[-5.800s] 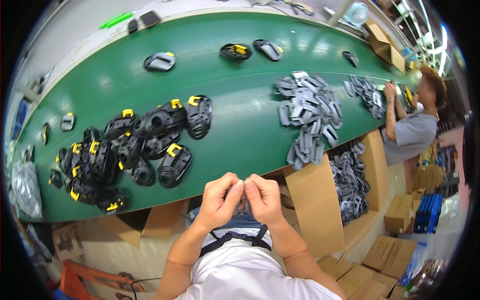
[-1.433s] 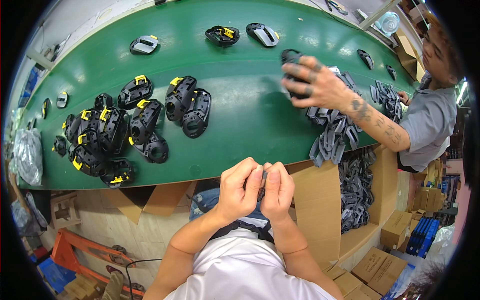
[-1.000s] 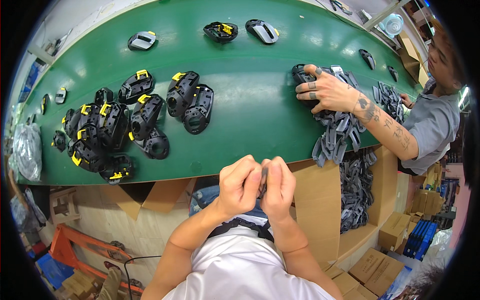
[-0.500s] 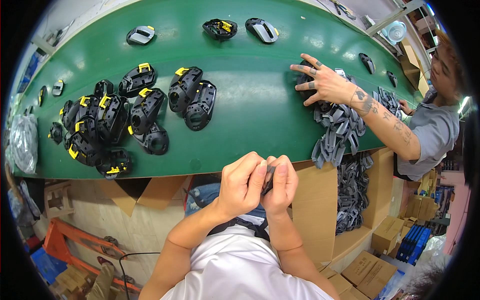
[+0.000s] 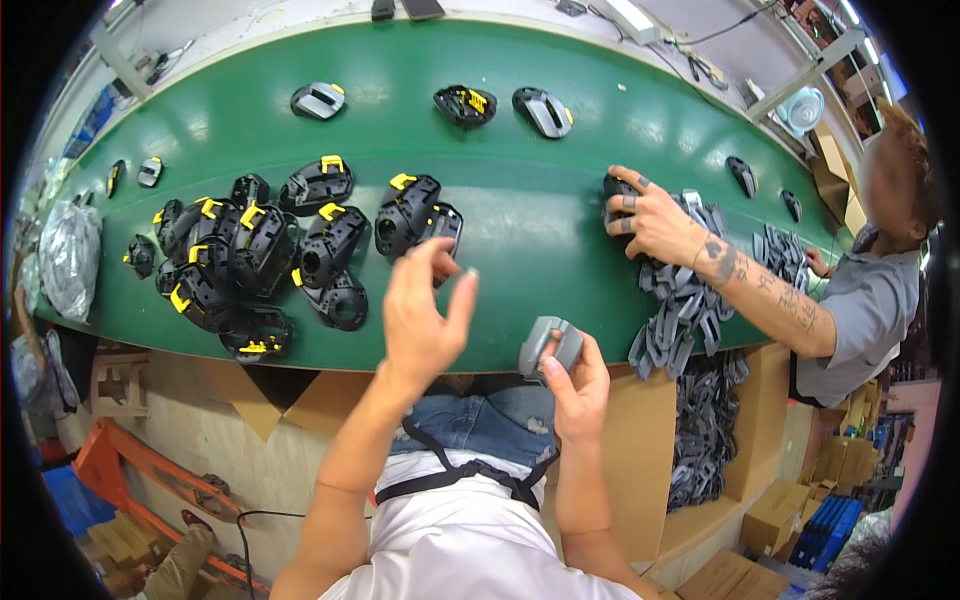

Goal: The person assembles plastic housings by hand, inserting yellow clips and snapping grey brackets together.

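**Grey cover in the right hand, left hand reaching out over the belt**

The right hand (image 5: 575, 375) is closed around a small grey plastic cover (image 5: 549, 346), thumb pressed on its near face, holding it just above the near edge of the green belt (image 5: 530, 250). The left hand (image 5: 425, 315) is empty, fingers spread and loose, lifted over the belt just near of a black and yellow shell (image 5: 412, 212).

By the look of it, this is the pick-up stage: one part is in hand and the free hand is going for its mate. The next move calls for a clean pinch on one shell without dragging its neighbours, then bringing the two pieces together squarely.

To the left lies a heap of black shells (image 5: 235, 265) with yellow tabs. To the right, a co-worker's hand (image 5: 650, 215) rests on a pile of grey covers (image 5: 680, 300), more of them spilling into a cardboard box (image 5: 705, 430) below the belt's edge.

Brown cartons (image 5: 775, 515) are stacked on the floor at the near right beside a blue crate (image 5: 825, 530). A clear plastic bag (image 5: 68, 255) hangs at the far left end. Any labels are too small to make out.
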The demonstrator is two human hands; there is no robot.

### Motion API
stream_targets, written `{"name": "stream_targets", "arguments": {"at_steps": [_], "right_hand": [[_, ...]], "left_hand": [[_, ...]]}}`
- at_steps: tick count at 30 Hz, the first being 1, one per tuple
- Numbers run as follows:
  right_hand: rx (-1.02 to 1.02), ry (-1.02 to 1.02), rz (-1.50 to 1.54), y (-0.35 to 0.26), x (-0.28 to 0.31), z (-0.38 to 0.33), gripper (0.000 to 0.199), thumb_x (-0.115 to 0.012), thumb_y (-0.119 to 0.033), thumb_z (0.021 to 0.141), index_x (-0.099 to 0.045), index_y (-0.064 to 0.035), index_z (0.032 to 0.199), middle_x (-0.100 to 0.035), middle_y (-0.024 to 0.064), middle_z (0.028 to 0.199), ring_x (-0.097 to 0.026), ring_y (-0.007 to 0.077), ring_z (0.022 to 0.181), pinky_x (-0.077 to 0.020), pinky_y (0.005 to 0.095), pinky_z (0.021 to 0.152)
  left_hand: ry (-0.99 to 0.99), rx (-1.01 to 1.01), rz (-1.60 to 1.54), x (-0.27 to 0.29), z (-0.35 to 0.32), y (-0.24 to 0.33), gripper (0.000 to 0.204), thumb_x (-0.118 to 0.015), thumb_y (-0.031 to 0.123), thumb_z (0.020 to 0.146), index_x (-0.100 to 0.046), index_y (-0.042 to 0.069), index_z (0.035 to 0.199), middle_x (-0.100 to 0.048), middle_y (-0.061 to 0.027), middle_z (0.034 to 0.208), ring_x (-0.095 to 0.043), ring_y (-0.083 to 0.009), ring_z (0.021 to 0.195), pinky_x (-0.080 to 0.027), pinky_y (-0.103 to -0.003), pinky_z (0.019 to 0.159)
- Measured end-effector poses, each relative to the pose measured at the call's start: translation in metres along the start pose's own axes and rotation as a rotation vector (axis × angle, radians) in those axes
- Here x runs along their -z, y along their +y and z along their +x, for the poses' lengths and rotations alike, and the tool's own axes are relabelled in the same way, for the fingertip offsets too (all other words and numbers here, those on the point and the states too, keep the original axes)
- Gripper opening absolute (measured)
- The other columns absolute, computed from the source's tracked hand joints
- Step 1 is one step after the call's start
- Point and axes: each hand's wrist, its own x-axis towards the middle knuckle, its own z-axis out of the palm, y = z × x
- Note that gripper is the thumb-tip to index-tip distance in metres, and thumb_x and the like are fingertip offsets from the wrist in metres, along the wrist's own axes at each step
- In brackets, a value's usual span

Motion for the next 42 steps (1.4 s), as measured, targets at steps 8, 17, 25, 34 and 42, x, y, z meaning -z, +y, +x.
{"name": "stream_targets", "arguments": {"at_steps": [8,17,25,34,42], "right_hand": [[0.007,0.097,-0.126,0.034,0.01,0.011,0.041,-0.06,-0.001,0.086,-0.047,0.0035,0.125,-0.059,0.0068,0.093,-0.057,0.0137,0.083,-0.047,0.0279,0.078],[0.007,0.036,-0.126,0.036,0.02,0.015,0.036,-0.058,-0.005,0.089,-0.049,0.0066,0.123,-0.059,0.0097,0.109,-0.058,0.0132,0.094,-0.0491,0.0267,0.082],[-0.026,0.024,-0.104,0.031,0.02,0.014,0.031,-0.056,-0.011,0.092,-0.054,0.0048,0.119,-0.062,0.0056,0.096,-0.057,0.0109,0.085,-0.0455,0.0256,0.079],[0.026,0.062,0.073,-0.002,-0.008,0.008,0.038,-0.06,-0.005,0.087,-0.052,0.0058,0.123,-0.062,0.0085,0.1,-0.058,0.0131,0.083,-0.0467,0.026,0.073],[0.022,0.012,0.029,-0.021,-0.034,0.002,0.028,-0.067,0.005,0.08,-0.056,0.0064,0.105,-0.063,0.0106,0.093,-0.061,0.0131,0.083,-0.0511,0.0253,0.075]], "left_hand": [[-0.045,-0.117,0.649,-0.005,-0.002,-0.036,0.062,-0.077,0.025,0.068,-0.051,0.002,0.119,-0.043,-0.0138,0.128,-0.04,-0.0353,0.115,-0.036,-0.044,0.091],[0.002,0.051,0.322,-0.026,-0.006,-0.029,0.053,-0.081,0.025,0.063,-0.048,0.003,0.098,-0.043,-0.0193,0.125,-0.047,-0.0371,0.109,-0.039,-0.044,0.087],[-0.138,0.048,0.575,-0.009,-0.023,-0.024,0.089,-0.081,0.028,0.06,-0.037,-0.001,0.132,-0.044,-0.0169,0.128,-0.042,-0.0344,0.117,-0.035,-0.045,0.096],[-0.095,0.262,-0.494,0.018,-0.032,0.008,0.082,-0.083,0.03,0.065,-0.042,0.0,0.129,-0.055,-0.0114,0.106,-0.057,-0.0183,0.095,-0.046,-0.031,0.084],[-0.224,0.419,-0.629,-0.007,-0.041,0.009,0.047,-0.034,0.037,0.1,-0.049,-0.004,0.118,-0.063,-0.0088,0.089,-0.058,-0.0141,0.085,-0.044,-0.027,0.076]]}}
